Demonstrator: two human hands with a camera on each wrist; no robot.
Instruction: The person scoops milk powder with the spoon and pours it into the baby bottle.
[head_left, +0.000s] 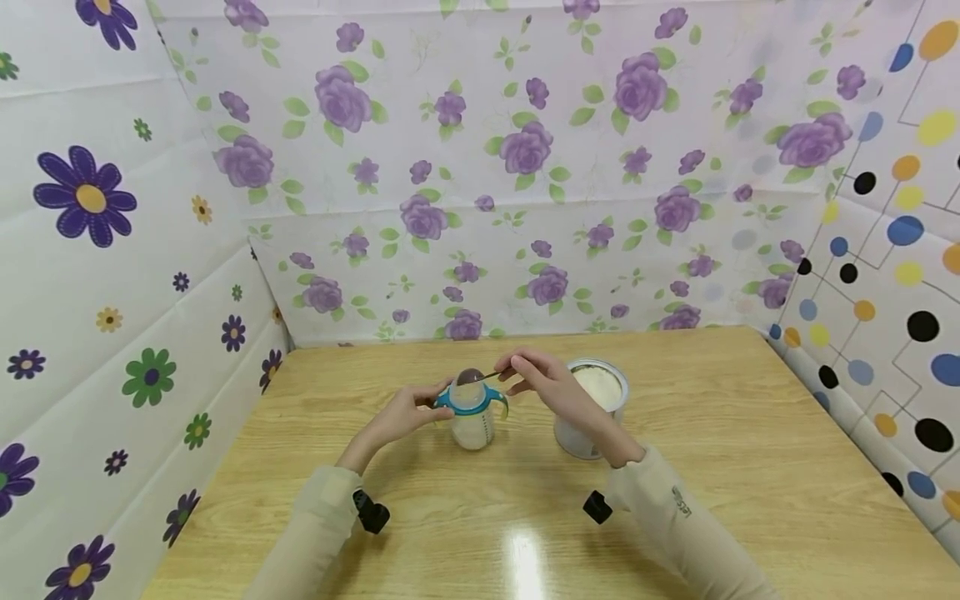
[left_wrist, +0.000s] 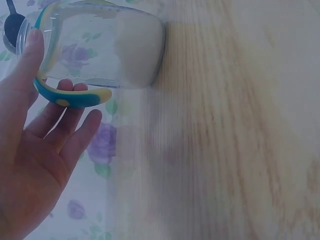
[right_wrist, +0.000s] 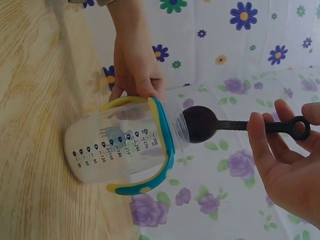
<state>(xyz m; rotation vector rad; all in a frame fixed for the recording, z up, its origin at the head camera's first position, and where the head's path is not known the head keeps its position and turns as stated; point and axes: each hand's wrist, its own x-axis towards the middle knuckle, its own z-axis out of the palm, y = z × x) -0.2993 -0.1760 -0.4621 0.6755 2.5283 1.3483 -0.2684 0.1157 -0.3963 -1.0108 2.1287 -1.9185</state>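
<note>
A clear baby bottle [head_left: 472, 431] with a blue-and-yellow two-handled collar stands upright on the table, lidless, with whitish contents in its lower part. My left hand [head_left: 408, 414] grips it at the collar, thumb on the ring [left_wrist: 37, 55] and fingers by one handle [left_wrist: 75, 97]. Between thumb and fingers, my right hand [head_left: 547, 385] pinches the handle of a dark spoon [right_wrist: 232, 125]. The spoon's round bowl [right_wrist: 200, 124] is right at the bottle's mouth [right_wrist: 177, 125]. What lies inside the bowl is hidden in the right wrist view.
Beside my right forearm stands an open metal can [head_left: 573, 437] holding pale powder [head_left: 597, 385]. The wooden table [head_left: 712, 467] ends at flower-print sheeting [head_left: 450, 275] behind and at the left, with dotted sheeting [head_left: 892, 333] on the right.
</note>
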